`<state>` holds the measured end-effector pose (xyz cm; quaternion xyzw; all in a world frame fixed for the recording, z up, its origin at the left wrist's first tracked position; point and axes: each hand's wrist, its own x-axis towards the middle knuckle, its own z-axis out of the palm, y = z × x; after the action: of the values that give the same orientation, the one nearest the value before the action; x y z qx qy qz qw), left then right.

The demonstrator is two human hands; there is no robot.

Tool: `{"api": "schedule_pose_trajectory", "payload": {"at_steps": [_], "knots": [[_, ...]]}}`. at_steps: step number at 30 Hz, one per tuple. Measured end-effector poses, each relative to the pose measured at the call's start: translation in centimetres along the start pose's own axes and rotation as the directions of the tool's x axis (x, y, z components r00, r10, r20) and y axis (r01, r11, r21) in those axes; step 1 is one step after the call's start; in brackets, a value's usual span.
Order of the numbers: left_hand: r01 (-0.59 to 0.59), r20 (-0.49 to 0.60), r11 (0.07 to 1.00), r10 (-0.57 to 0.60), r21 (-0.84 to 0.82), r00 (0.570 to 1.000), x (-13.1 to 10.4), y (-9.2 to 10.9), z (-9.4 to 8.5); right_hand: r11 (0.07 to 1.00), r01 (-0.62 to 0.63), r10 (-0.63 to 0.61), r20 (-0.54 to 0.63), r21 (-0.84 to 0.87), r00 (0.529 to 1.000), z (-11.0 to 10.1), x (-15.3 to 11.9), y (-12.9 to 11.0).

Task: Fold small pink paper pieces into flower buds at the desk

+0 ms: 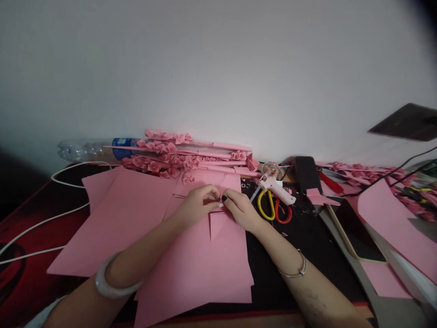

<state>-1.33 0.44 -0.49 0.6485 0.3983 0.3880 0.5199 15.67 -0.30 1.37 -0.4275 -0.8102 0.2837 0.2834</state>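
Both hands meet over a stack of pink paper sheets [201,273]. My left hand [201,205], with a pale bangle on its forearm, pinches a small folded piece of pink paper [221,198]. From the other side my right hand [239,207] closes its fingertips on the same piece. The fingers hide most of its shape. A small pink square [221,223] lies just below the hands on the sheets. A small paper flower [188,178] rests just beyond my left hand.
Long-stemmed pink paper flowers [184,160] lie along the wall beside a plastic bottle [88,149]. To the right are a white glue gun [278,189], scissors with yellow and red handles [266,205], a phone [307,173] and a tablet-like device [357,230]. White cable [30,223] runs at left.
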Motion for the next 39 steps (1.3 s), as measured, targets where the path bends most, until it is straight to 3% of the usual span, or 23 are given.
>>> {"api": "schedule_pose_trajectory", "payload": {"at_steps": [39], "knots": [[0.038,-0.004,0.999,-0.038,0.006,0.999,0.11,-0.30,-0.07,0.999,-0.032,0.034,0.061,-0.029,0.998,0.15,-0.01,0.57]]}}
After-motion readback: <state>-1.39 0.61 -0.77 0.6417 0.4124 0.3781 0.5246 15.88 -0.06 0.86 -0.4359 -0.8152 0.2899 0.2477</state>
